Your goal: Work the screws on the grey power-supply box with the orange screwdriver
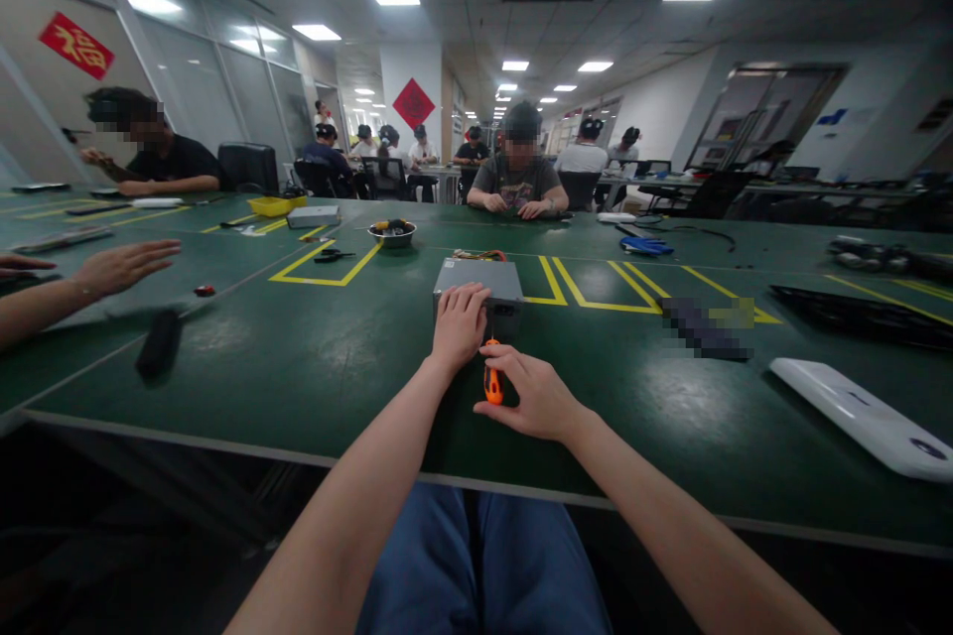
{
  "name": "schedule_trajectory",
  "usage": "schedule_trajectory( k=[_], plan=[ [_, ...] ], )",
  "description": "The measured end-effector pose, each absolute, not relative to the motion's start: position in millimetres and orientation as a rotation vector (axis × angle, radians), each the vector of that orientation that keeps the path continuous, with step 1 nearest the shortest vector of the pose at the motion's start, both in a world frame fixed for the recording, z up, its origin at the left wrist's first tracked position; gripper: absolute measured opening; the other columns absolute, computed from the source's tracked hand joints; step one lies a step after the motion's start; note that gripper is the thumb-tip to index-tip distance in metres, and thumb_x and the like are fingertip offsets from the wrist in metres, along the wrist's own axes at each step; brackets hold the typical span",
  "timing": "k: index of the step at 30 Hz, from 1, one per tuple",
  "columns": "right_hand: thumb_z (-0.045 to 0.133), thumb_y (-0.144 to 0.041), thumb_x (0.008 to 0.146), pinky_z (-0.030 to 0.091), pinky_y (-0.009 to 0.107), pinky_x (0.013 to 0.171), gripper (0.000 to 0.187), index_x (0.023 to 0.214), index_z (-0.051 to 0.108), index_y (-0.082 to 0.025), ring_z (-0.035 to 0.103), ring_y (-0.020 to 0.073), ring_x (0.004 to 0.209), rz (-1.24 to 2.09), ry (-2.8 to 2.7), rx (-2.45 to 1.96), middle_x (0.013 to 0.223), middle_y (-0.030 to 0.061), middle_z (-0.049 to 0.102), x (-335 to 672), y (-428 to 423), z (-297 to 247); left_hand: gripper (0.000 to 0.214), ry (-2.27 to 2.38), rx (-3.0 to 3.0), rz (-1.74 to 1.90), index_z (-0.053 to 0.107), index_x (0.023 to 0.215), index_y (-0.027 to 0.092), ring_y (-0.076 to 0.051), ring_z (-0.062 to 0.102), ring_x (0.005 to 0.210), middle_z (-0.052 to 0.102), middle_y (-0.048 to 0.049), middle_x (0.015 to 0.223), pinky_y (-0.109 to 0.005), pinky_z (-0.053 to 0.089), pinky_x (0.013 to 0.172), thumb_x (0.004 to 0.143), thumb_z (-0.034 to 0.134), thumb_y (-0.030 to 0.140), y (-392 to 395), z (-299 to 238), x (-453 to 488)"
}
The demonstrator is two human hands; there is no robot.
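right hand: my right hand is half closed, thumb and fingertips pinching an orange-and-black plastic-handled screwdriver that stands nearly upright, its tip hidden.
left hand: my left hand lies palm down and is not closed around anything, its fingers resting on a grey rectangular metal box.
the box: it sits on a dark green tabletop with yellow marked lines, just in front of the wires and just behind the screwdriver.
behind the box: a small bundle of red and yellow wires.
left of the box: a shallow steel bowl, farther back, and a black oblong object, nearer me.
right of the box: a curved white plastic panel, well apart.
far left of the box: a co-worker's open hand hovers over the tabletop.
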State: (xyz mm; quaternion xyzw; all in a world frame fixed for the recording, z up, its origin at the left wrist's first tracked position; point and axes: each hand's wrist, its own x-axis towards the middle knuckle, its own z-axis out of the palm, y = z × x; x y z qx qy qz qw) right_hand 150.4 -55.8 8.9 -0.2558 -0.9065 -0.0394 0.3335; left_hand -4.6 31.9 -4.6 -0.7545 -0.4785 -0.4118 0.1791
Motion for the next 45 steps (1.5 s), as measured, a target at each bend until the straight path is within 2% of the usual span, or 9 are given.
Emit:
schedule_trajectory(
  k=[4, 9, 12, 18, 24, 31, 36, 39, 45],
  plan=[
    [0.064, -0.048, 0.075, 0.051, 0.04, 0.082, 0.047, 0.105, 0.044, -0.017, 0.057, 0.0258, 0.103, -0.023, -2.366, -0.687, 0.116, 0.0157, 0.052, 151, -56, 9, 0.032, -1.36, -2.144, -1.156, 0.05, 0.117, 0.024, -0.017, 0.043, 0.122, 0.055, -0.0033, 0.124, -0.039, 0.026, 0.109, 0.087, 0.042, 0.018, 30, -4, -5],
    [0.056, -0.036, 0.083, 0.05, 0.037, 0.084, 0.039, 0.116, 0.047, -0.018, 0.057, 0.0224, 0.101, -0.136, -2.492, -0.644, 0.126, 0.0155, 0.045, 150, -59, 12, 0.032, -1.365, -2.147, -1.149, 0.049, 0.118, 0.024, -0.017, 0.043, 0.122, 0.055, -0.003, 0.125, -0.038, 0.025, 0.109, 0.087, 0.042, 0.019, 31, -3, -5],
    [0.053, -0.043, 0.085, 0.051, 0.037, 0.081, 0.038, 0.114, 0.05, -0.018, 0.059, 0.0232, 0.098, -0.235, -2.495, -0.636, 0.124, 0.0151, 0.049, 150, -58, 11, 0.031, -1.368, -2.149, -1.141, 0.049, 0.118, 0.024, -0.017, 0.043, 0.122, 0.055, -0.0029, 0.124, -0.039, 0.025, 0.109, 0.087, 0.043, 0.02, 30, -2, -5],
    [0.055, -0.048, 0.083, 0.053, 0.036, 0.074, 0.036, 0.098, 0.051, -0.016, 0.063, 0.0235, 0.091, -0.23, -2.428, -0.668, 0.116, 0.0145, 0.058, 148, -56, 7, 0.029, -1.373, -2.136, -1.165, 0.05, 0.116, 0.024, -0.017, 0.044, 0.121, 0.055, -0.0033, 0.123, -0.038, 0.026, 0.108, 0.088, 0.045, 0.024, 30, -2, -4],
    [0.052, -0.042, 0.086, 0.052, 0.035, 0.077, 0.037, 0.115, 0.051, -0.02, 0.06, 0.0238, 0.099, -0.262, -2.465, -0.675, 0.118, 0.0133, 0.055, 147, -61, 20, 0.025, -1.426, -2.102, -1.169, 0.052, 0.112, 0.025, -0.019, 0.046, 0.118, 0.057, -0.0032, 0.121, -0.039, 0.028, 0.106, 0.088, 0.046, 0.026, 31, -1, -1],
    [0.049, -0.039, 0.088, 0.05, 0.036, 0.076, 0.028, 0.107, 0.053, -0.019, 0.061, 0.0224, 0.09, -0.262, -2.289, -0.71, 0.11, 0.0114, 0.061, 152, -61, 31, 0.023, -1.462, -2.075, -1.161, 0.053, 0.11, 0.025, -0.021, 0.047, 0.115, 0.057, -0.0043, 0.12, -0.041, 0.029, 0.103, 0.089, 0.044, 0.028, 31, 1, 3],
    [0.05, -0.036, 0.087, 0.05, 0.04, 0.086, 0.034, 0.116, 0.046, -0.018, 0.056, 0.0251, 0.107, -0.177, -2.183, -0.647, 0.117, 0.0141, 0.056, 157, -59, 22, 0.023, -1.431, -2.111, -1.154, 0.052, 0.11, 0.024, -0.02, 0.046, 0.116, 0.057, -0.0037, 0.12, -0.04, 0.028, 0.104, 0.089, 0.043, 0.028, 28, 2, 0],
    [0.048, -0.028, 0.087, 0.047, 0.041, 0.092, 0.038, 0.123, 0.04, -0.018, 0.051, 0.0243, 0.115, -0.105, -2.184, -0.626, 0.123, 0.0144, 0.052, 161, -60, 20, 0.023, -1.418, -2.125, -1.153, 0.051, 0.111, 0.025, -0.019, 0.046, 0.116, 0.057, -0.0027, 0.12, -0.039, 0.028, 0.104, 0.089, 0.043, 0.027, 28, 3, -1],
    [0.056, -0.03, 0.084, 0.053, 0.037, 0.082, 0.022, 0.102, 0.047, -0.021, 0.059, 0.0223, 0.104, -0.169, -2.093, -0.671, 0.114, 0.0125, 0.058, 164, -56, 14, 0.025, -1.44, -2.13, -1.155, 0.051, 0.112, 0.026, -0.019, 0.046, 0.118, 0.056, -0.0032, 0.121, -0.04, 0.028, 0.105, 0.088, 0.043, 0.024, 28, 2, 0]
  ],
)
